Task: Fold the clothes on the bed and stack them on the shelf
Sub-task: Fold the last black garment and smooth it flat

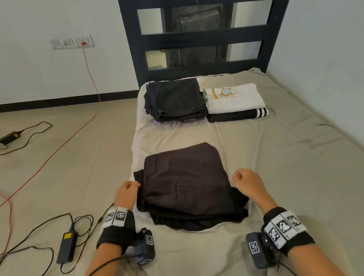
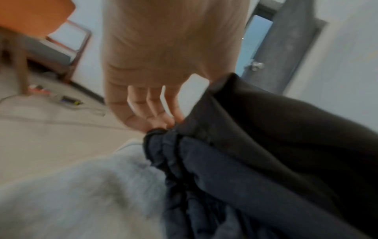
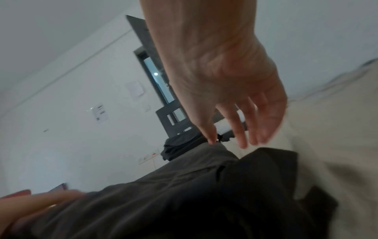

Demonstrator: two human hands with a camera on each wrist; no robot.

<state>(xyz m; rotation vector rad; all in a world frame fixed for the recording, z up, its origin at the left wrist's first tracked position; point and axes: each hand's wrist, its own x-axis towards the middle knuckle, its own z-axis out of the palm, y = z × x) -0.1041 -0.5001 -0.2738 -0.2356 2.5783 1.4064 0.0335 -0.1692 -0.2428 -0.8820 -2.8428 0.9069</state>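
A folded dark brown garment (image 1: pixel 185 180) lies on a crumpled black garment (image 1: pixel 194 220) near the front of the bed (image 1: pixel 295 152). My left hand (image 1: pixel 134 185) is at the pile's left edge. In the left wrist view its fingers (image 2: pixel 155 106) reach down and touch the cloth edge where the brown garment (image 2: pixel 266 121) meets the darker one (image 2: pixel 225 177). My right hand (image 1: pixel 239 177) hovers just off the pile's right side. Its fingers (image 3: pixel 239 129) hang relaxed above the brown garment (image 3: pixel 184 194) and hold nothing.
At the head of the bed stand a folded black stack (image 1: pixel 174 100) and a white printed shirt (image 1: pixel 234 98) on a black striped garment (image 1: pixel 237 115). A dark headboard (image 1: pixel 202 36) is behind them. Cables and power adapters (image 1: pixel 66 245) lie on the floor to the left.
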